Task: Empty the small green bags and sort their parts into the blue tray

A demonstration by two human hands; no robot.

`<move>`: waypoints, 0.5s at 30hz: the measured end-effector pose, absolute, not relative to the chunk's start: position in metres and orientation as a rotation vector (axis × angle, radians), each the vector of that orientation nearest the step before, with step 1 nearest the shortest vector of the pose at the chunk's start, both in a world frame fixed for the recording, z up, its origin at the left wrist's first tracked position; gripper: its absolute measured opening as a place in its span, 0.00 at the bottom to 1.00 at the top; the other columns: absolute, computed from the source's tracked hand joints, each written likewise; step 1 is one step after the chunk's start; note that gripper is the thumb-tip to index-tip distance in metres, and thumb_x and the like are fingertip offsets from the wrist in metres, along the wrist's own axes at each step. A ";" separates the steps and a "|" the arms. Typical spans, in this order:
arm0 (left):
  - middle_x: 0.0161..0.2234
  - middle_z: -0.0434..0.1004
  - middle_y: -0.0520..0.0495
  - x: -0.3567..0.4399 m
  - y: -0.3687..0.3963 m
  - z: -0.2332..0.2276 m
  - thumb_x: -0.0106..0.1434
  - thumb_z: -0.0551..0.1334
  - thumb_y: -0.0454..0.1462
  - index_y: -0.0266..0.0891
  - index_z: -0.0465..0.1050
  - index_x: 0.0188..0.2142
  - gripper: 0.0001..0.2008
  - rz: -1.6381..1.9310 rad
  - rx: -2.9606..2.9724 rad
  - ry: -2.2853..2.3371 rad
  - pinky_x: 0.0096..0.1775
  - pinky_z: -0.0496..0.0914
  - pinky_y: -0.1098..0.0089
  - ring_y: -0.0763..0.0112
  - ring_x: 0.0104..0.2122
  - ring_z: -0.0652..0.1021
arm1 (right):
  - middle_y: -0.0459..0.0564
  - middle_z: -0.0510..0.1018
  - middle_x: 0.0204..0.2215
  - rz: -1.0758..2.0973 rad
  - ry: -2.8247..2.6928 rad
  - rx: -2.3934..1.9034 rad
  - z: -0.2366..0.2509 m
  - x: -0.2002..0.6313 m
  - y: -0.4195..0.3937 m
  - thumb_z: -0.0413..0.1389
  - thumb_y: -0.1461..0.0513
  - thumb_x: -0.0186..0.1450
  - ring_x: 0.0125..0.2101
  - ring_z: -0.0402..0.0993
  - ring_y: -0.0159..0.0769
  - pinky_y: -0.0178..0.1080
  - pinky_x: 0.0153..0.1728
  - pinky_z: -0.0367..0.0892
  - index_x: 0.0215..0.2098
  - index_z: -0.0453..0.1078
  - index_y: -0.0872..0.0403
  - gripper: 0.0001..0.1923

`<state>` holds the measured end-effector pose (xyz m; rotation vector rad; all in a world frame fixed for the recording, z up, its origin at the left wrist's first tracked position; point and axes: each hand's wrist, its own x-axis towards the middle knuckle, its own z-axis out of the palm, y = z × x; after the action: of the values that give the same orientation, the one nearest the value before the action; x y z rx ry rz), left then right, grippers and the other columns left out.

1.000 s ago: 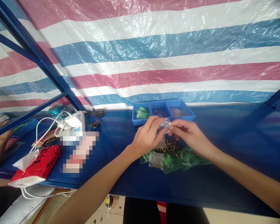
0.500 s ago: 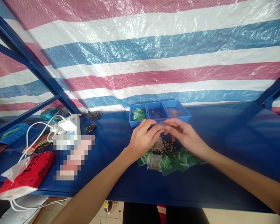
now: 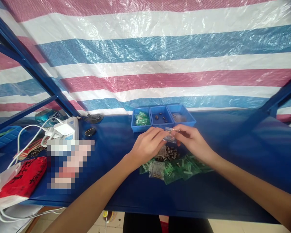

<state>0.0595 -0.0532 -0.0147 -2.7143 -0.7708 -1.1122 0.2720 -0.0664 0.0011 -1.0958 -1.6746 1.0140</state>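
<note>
My left hand [image 3: 147,145] and my right hand [image 3: 192,141] meet over the blue bench [image 3: 232,155] and pinch a small clear plastic bag [image 3: 170,136] between their fingertips. Just below the hands lies a heap of small dark metal parts [image 3: 169,153]. In front of it are green packets [image 3: 184,166] and a clear packet [image 3: 156,169] with parts inside. Behind the hands stand three small blue bins [image 3: 163,117]: green packets in the left one, dark parts in the middle one, pale items in the right one.
A striped tarp [image 3: 160,58] hangs behind the bench. At the left are a white power strip [image 3: 66,128] with white cables, a red packet [image 3: 21,179], a black mouse-like object [image 3: 90,131] and blue frame bars [image 3: 34,71]. A blurred patch covers something near the power strip.
Both hands stayed together on the small clear bag and lowered slightly toward the heap. The view shifted right, and another person's hand at the far left edge left the picture.
</note>
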 end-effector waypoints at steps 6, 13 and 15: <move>0.42 0.81 0.45 0.056 -0.050 -0.015 0.74 0.55 0.33 0.39 0.72 0.50 0.09 -1.120 -2.635 -0.781 0.44 0.76 0.65 0.65 0.42 0.79 | 0.46 0.76 0.27 1.193 -1.753 -1.039 0.002 0.274 -0.066 0.57 0.50 0.70 0.27 0.72 0.35 0.37 0.28 0.68 0.34 0.74 0.52 0.16; 0.45 0.76 0.43 0.053 -0.047 -0.011 0.76 0.53 0.36 0.39 0.73 0.45 0.10 -0.965 -2.654 -1.055 0.35 0.72 0.68 0.62 0.45 0.76 | 0.50 0.81 0.38 0.844 -1.902 -1.142 -0.010 0.268 -0.068 0.52 0.50 0.74 0.31 0.77 0.38 0.39 0.32 0.72 0.50 0.71 0.50 0.16; 0.44 0.75 0.44 0.053 -0.048 -0.010 0.76 0.53 0.37 0.39 0.71 0.45 0.09 -0.966 -2.728 -1.134 0.37 0.71 0.68 0.63 0.44 0.75 | 0.51 0.82 0.41 0.816 -1.905 -1.130 -0.009 0.267 -0.069 0.52 0.50 0.73 0.34 0.79 0.39 0.39 0.31 0.73 0.51 0.72 0.50 0.16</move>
<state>0.0533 -0.0477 -0.0100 -2.7275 -1.1335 -0.9665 0.2667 -0.0690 -0.0095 -1.1303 -1.9054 0.8162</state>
